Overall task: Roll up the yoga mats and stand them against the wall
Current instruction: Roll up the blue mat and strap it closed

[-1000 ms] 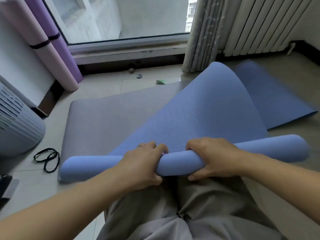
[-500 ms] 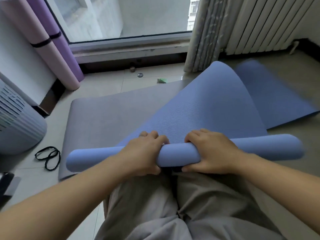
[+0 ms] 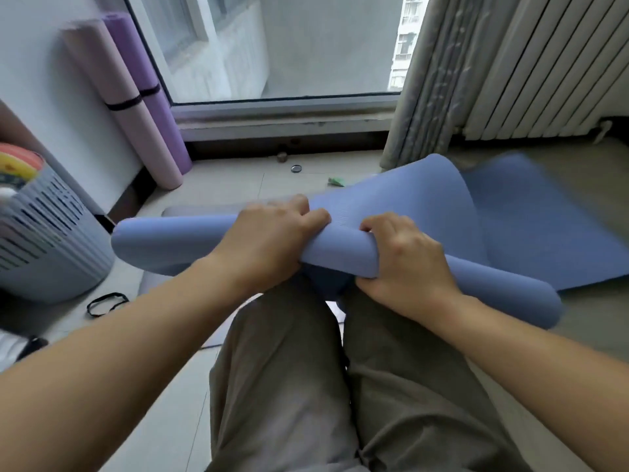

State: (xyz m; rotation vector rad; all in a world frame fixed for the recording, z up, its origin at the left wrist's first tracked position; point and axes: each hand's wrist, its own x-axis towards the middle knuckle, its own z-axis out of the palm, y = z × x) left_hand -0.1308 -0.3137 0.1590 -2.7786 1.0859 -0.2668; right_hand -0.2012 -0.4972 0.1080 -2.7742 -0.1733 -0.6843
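Pink mat [image 3: 126,107], purple mat [image 3: 151,97] rolled, banded, leaning at wall. Blue mat [image 3: 170,247] partly rolled above lap; left hand [image 3: 269,233], right hand [image 3: 405,264] both clench roll. Grey mat [image 3: 190,210] beneath, seemingly flat, not yet rolled.

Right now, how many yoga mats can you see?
4. Pink mat and purple mat stand rolled against the wall; blue mat is part rolled in front; grey mat lies flat beneath. Others may be hidden.
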